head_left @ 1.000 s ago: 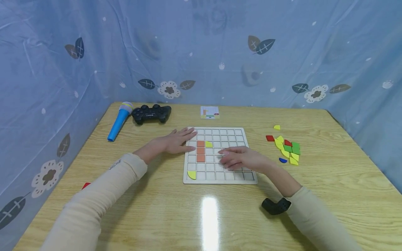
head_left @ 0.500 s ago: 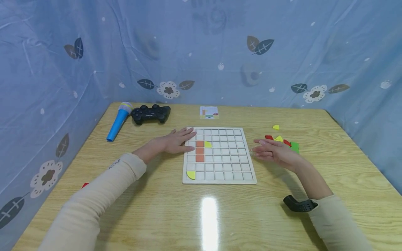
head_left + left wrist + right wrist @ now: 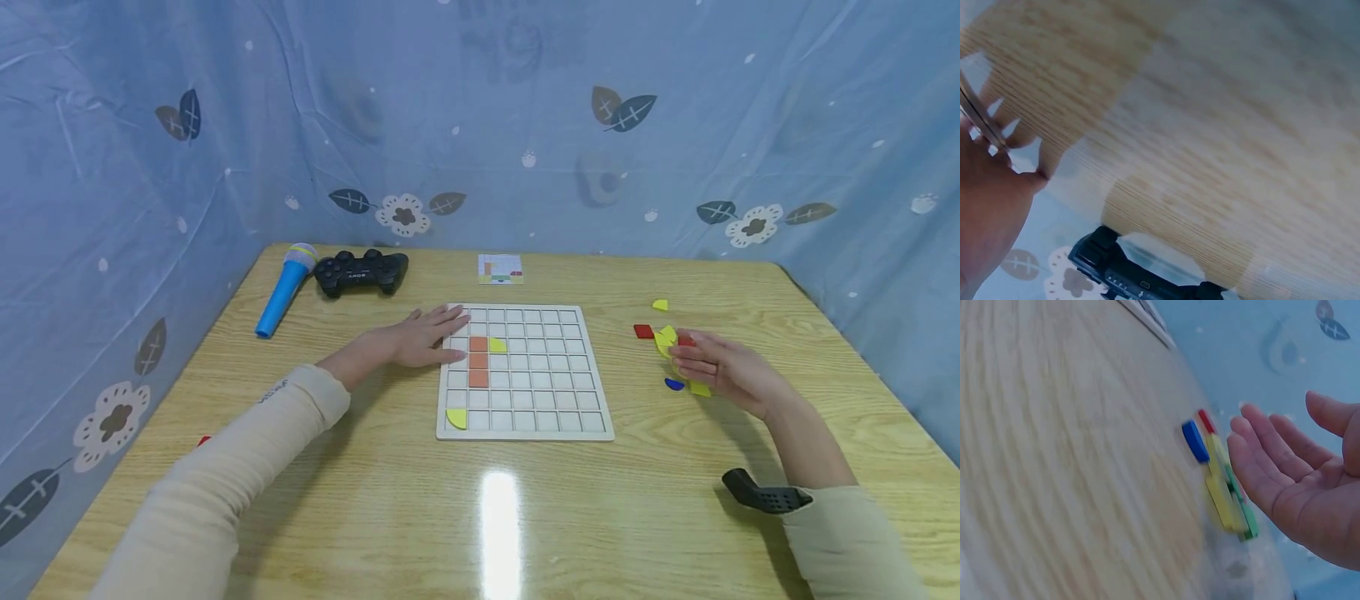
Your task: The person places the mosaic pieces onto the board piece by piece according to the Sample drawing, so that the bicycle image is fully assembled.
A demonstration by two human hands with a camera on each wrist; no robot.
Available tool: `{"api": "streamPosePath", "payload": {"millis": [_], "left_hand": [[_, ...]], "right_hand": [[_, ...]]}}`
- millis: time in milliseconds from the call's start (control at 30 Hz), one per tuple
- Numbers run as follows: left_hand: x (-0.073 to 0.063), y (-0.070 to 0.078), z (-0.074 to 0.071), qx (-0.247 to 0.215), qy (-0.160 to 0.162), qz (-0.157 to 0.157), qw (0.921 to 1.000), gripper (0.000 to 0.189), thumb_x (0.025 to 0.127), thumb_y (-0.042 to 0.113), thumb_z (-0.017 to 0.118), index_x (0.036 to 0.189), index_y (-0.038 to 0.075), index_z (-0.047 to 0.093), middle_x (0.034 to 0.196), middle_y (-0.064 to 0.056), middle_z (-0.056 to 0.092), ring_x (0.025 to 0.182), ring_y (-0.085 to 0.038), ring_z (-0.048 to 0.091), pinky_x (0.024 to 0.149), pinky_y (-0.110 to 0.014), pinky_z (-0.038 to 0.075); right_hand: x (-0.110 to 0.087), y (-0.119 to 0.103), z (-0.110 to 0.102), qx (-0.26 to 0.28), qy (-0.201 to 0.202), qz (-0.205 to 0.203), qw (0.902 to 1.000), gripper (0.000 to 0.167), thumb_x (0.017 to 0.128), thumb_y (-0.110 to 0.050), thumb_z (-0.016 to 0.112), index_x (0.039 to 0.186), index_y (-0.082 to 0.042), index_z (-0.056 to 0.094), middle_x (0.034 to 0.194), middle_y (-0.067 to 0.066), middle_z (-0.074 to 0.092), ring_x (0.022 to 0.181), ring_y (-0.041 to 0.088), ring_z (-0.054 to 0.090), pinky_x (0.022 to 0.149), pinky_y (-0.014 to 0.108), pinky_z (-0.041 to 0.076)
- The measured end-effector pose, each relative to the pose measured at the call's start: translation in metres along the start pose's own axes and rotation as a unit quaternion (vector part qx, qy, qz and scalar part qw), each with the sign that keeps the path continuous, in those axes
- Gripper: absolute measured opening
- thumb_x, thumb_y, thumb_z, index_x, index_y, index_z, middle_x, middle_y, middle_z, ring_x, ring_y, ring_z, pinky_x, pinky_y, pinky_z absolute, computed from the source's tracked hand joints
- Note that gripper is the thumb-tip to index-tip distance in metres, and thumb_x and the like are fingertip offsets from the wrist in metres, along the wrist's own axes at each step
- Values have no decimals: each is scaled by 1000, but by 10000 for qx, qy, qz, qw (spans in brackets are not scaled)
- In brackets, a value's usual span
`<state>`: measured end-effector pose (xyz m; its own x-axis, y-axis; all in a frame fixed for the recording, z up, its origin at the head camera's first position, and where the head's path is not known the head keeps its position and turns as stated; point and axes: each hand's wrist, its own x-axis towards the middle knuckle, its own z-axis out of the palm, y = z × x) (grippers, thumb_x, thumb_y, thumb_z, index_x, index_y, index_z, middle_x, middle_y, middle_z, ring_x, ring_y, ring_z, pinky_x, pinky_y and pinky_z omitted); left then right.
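A white grid board (image 3: 532,400) lies mid-table. It bears a column of orange square tiles (image 3: 478,361), with a yellow quarter-round tile (image 3: 497,345) beside the top one and another yellow tile (image 3: 457,418) in the near left corner. My left hand (image 3: 420,338) rests flat on the board's left edge, fingers spread. Above the loose tiles on the right hovers my right hand (image 3: 723,367), its fingers relaxed and holding nothing in the right wrist view. Around it show a red tile (image 3: 643,332), yellow tiles (image 3: 664,340) and a blue tile (image 3: 1195,442); the green ones (image 3: 1249,520) are hidden in the head view.
Behind the board lies a small pattern card (image 3: 500,269). A black game controller (image 3: 361,272) and a blue toy microphone (image 3: 283,287) stand at the back left. One yellow tile (image 3: 660,305) sits apart at the back right. A red piece (image 3: 204,440) shows beside the left sleeve.
My right hand has moved from over the board rightward to the loose tiles. The left hand has stayed in place on the board's edge.
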<state>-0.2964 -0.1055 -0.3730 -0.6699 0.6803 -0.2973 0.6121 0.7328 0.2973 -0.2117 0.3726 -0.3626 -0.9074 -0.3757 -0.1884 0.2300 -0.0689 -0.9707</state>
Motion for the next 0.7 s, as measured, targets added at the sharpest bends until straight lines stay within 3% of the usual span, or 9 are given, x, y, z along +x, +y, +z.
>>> {"api": "streamPosePath", "payload": {"millis": [67, 167, 267, 333, 500, 700], "left_hand": [[0, 0, 0, 15, -12, 6, 10000, 74, 100, 53, 36, 155, 17, 3, 159, -6, -3, 143, -27, -6, 111, -55, -2], [1, 0, 0, 18, -23, 16, 10000, 74, 100, 53, 36, 155, 17, 3, 159, -6, -3, 143, -27, -6, 111, -55, -1], [1, 1, 0, -3, -30, 6, 10000, 74, 99, 54, 35, 155, 18, 2, 159, -5, -4, 143, -27, -7, 111, -54, -2], [0, 1, -1, -30, -22, 1, 10000, 75, 99, 55, 36, 155, 18, 2, 159, -5, -4, 143, -26, -6, 111, -54, -2], [0, 1, -2, -52, -29, -7, 10000, 74, 99, 54, 36, 155, 18, 2, 159, -5, -4, 143, -26, -6, 111, -54, -2], [-1, 2, -3, -64, -56, -3, 10000, 74, 100, 53, 37, 155, 18, 3, 159, -6, -3, 143, -27, -6, 111, -54, -2]], "right_hand": [[-4, 1, -5, 45, 90, 47, 9999, 37, 104, -22, 39, 138, -8, 38, 115, 2, 62, 107, 12, 61, 90, 27, 48], [-9, 3, -12, -204, 294, 131, 9993, 59, 104, -25, 41, 149, 2, 14, 115, -3, 62, 106, 8, 60, 89, 26, 48], [-15, 5, -18, -432, 471, 151, 9978, 70, 104, -26, 41, 148, 10, 1, 113, -5, 63, 104, 7, 61, 87, 24, 49], [-18, 6, -22, -492, 560, 95, 9972, 64, 104, -25, 41, 148, 8, 8, 110, -4, 64, 102, 7, 62, 85, 24, 50], [-26, 9, -28, -328, 650, -109, 9973, 36, 103, -22, 43, 136, -9, 35, 108, -2, 65, 99, 9, 63, 83, 24, 51], [-32, 10, -25, -818, 896, 33, 9926, 46, 101, -26, 48, 138, -2, 32, 106, -5, 66, 97, 8, 64, 82, 23, 51]]}}
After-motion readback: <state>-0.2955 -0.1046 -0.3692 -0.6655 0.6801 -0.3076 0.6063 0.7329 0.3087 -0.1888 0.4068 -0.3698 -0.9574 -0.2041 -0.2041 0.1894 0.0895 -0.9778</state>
